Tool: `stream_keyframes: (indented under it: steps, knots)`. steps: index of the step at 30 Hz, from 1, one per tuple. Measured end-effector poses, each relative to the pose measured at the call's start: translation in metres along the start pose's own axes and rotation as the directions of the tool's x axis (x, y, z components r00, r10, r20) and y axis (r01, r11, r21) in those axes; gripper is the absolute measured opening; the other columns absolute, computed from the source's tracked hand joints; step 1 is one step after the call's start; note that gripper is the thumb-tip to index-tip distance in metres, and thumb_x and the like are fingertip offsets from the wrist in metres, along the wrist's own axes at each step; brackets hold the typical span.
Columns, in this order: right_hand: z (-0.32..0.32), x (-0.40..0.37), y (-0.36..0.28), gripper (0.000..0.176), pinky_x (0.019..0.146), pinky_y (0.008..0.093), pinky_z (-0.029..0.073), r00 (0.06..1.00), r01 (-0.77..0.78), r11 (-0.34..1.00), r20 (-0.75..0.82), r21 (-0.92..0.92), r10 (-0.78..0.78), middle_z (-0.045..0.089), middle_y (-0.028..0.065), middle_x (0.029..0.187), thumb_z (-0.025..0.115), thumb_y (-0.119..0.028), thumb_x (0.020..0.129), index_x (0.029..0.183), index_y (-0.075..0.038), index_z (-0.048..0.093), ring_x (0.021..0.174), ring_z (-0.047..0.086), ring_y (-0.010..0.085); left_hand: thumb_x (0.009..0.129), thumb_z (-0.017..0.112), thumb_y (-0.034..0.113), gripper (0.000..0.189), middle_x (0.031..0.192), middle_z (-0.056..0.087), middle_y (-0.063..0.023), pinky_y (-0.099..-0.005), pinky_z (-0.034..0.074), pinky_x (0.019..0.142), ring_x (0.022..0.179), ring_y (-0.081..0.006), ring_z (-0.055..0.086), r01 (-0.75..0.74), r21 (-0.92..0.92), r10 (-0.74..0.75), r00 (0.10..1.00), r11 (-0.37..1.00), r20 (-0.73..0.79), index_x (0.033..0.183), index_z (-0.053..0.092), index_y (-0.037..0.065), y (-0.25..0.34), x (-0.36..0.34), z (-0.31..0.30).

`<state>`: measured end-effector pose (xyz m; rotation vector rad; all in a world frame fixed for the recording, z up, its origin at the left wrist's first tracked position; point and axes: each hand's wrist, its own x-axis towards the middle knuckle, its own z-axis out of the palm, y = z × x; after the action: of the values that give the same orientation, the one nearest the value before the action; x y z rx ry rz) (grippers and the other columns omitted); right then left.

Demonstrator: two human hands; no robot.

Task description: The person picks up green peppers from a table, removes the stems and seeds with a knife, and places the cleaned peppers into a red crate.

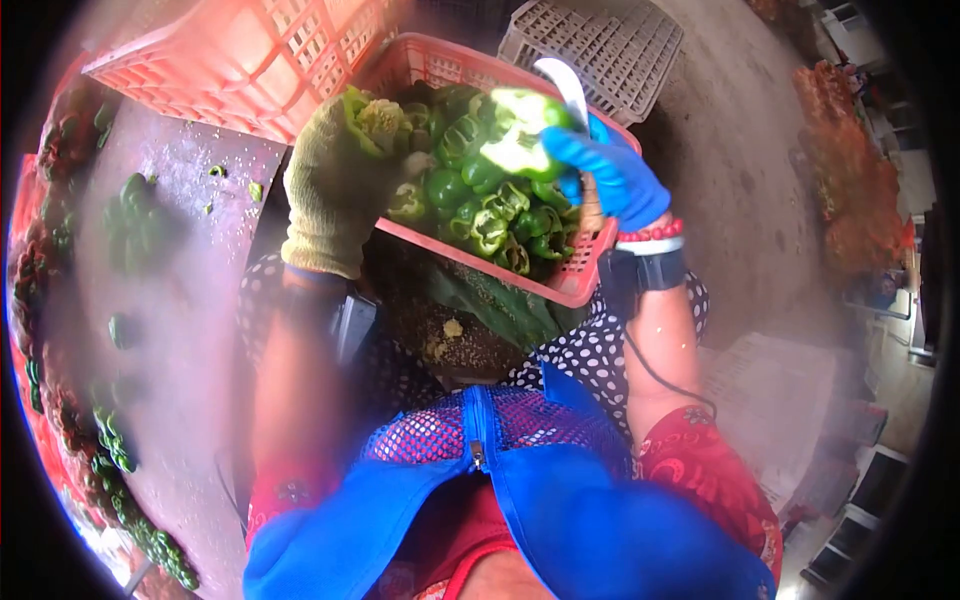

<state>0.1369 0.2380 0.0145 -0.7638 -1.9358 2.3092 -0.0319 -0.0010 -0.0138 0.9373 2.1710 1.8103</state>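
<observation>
My left hand (330, 195), in a yellowish knit glove, is closed around a piece of green bell pepper (378, 124) with its pale seed core showing. My right hand (625, 178), in a blue glove, grips a knife (566, 88) with a curved blade and a wooden handle. A bright, cut-open green pepper piece (522, 130) sits at the right fingertips, apparently pinched there. Below both hands, a pink plastic crate (475, 262) holds several cut green peppers (490, 225).
A larger pink crate (220, 70) stands at the upper left, a grey crate (600, 50) behind. Whole green peppers (138, 222) and scraps lie on the pale surface (180, 330) at left. Red mesh sacks (850, 160) are at far right.
</observation>
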Motion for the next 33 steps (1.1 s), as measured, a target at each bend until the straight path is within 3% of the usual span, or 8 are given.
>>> stream_keyframes:
  steps: [2,6,11,14,17,21,29,33]
  knots:
    - [-0.008,0.005,0.004,0.040,0.057,0.0230,0.046,0.992,0.072,0.771,-0.038,-0.633,-0.124,0.068,-0.0003,0.081,0.079,-0.033,0.087,0.114,-0.005,0.069,0.064,0.058,0.0071,0.078,0.086,0.039,0.069,0.113,0.071,-0.0047,-0.0271,0.053,0.093,0.102,-0.0150,0.068,-0.107,0.435,0.061,0.991,0.894,0.119,0.130,0.056,0.005,0.001,0.002,-0.003]
    - [0.026,0.011,0.011,0.036,0.060,0.0193,0.048,0.996,0.090,0.996,0.010,-0.022,-0.090,0.068,-0.0011,0.081,0.076,-0.030,0.091,0.117,-0.006,0.069,0.067,0.058,0.0037,0.080,0.084,0.026,0.067,0.121,0.068,-0.0064,-0.0277,0.052,0.098,0.108,-0.0157,0.067,0.029,-0.068,-0.018,0.989,0.997,0.149,0.134,0.054,0.002,-0.002,-0.004,0.013]
    - [0.073,0.019,0.028,0.053,0.082,0.0266,0.054,0.875,0.461,0.827,0.007,-0.322,-0.485,0.068,0.0053,0.110,0.076,-0.020,0.090,0.136,-0.004,0.055,0.096,0.065,0.0116,0.080,0.079,0.008,0.066,0.138,0.058,-0.0132,-0.0306,0.053,0.097,0.115,-0.0219,0.065,-0.417,0.319,0.305,0.887,0.851,0.346,0.139,0.051,-0.003,-0.021,-0.016,0.012]
    - [0.075,0.011,0.014,0.058,0.087,0.0316,0.055,0.960,0.257,0.942,0.053,0.217,-0.274,0.068,0.0091,0.113,0.080,-0.019,0.086,0.136,-0.002,0.055,0.102,0.066,0.0147,0.086,0.073,0.015,0.064,0.140,0.057,-0.0157,-0.0361,0.054,0.096,0.117,-0.0256,0.063,-0.305,0.169,0.224,0.898,0.937,0.380,0.141,0.048,-0.003,-0.013,-0.011,0.022]
    - [0.070,0.018,0.030,0.056,0.090,0.0338,0.054,0.922,0.386,0.922,-0.025,-0.028,-0.386,0.068,0.0108,0.113,0.083,-0.018,0.081,0.130,-0.002,0.059,0.105,0.065,0.0162,0.090,0.066,0.031,0.066,0.138,0.057,-0.0165,-0.0430,0.055,0.095,0.119,-0.0281,0.061,0.183,-0.308,-0.026,0.893,0.934,0.450,0.145,0.044,0.001,-0.001,-0.009,0.026]
    - [0.069,0.013,0.025,0.048,0.083,0.0314,0.053,0.923,0.377,0.895,0.015,-0.239,-0.385,0.068,0.0055,0.104,0.085,-0.018,0.079,0.119,-0.005,0.064,0.094,0.063,0.0145,0.092,0.063,0.038,0.063,0.132,0.058,-0.0128,-0.0451,0.054,0.095,0.117,-0.0277,0.061,0.647,-0.638,-0.298,0.761,0.417,0.577,0.145,0.046,0.008,0.033,-0.011,0.021]
    - [0.065,0.015,0.025,0.041,0.051,0.0236,0.047,0.987,0.159,0.964,-0.061,0.213,-0.149,0.064,0.0000,0.087,0.073,-0.024,0.093,0.127,-0.006,0.060,0.058,0.055,0.0080,0.100,0.056,0.031,0.048,0.129,0.060,-0.0138,-0.0432,0.056,0.093,0.114,-0.0291,0.063,0.408,-0.486,-0.260,0.902,0.773,0.344,0.140,0.049,0.006,0.016,-0.012,0.025]
    - [0.076,0.017,0.046,0.057,0.049,0.0224,0.045,1.000,0.007,0.935,0.022,0.354,-0.016,0.063,-0.0013,0.089,0.073,-0.032,0.094,0.141,-0.008,0.051,0.062,0.055,0.0058,0.104,0.051,0.025,0.038,0.128,0.061,-0.0115,-0.0380,0.057,0.090,0.111,-0.0252,0.064,0.443,-0.620,-0.384,0.893,0.648,0.236,0.136,0.052,0.004,0.031,-0.013,0.035]
